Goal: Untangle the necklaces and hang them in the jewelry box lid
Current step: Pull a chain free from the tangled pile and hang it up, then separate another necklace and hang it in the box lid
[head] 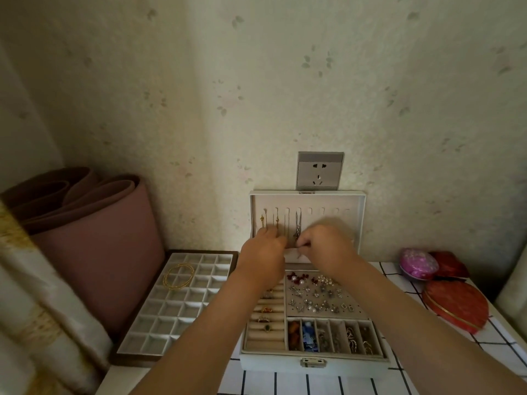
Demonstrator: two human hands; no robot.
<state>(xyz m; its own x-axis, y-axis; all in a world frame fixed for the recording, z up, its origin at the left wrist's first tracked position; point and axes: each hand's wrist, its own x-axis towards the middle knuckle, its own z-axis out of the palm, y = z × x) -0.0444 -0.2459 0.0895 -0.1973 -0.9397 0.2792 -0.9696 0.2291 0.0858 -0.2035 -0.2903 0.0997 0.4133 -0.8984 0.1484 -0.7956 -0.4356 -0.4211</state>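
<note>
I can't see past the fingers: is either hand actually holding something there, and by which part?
The right hand seems to pinch the lower end of the silver necklace hanging in the lid. The left hand's grip cannot be told.

White jewelry box (313, 363), gold bangles (178, 275), dusty-pink rolled mat (94, 223), red heart tin (456, 306), black-gridded white bench (313, 383).

Head view — looking down, near jewelry box (306, 332).

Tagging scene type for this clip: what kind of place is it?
Likely a home bedroom or dressing corner: floral wallpaper with a wall socket, an open jewelry box on a grid-pattern tabletop, and a curtain at the left.
</note>
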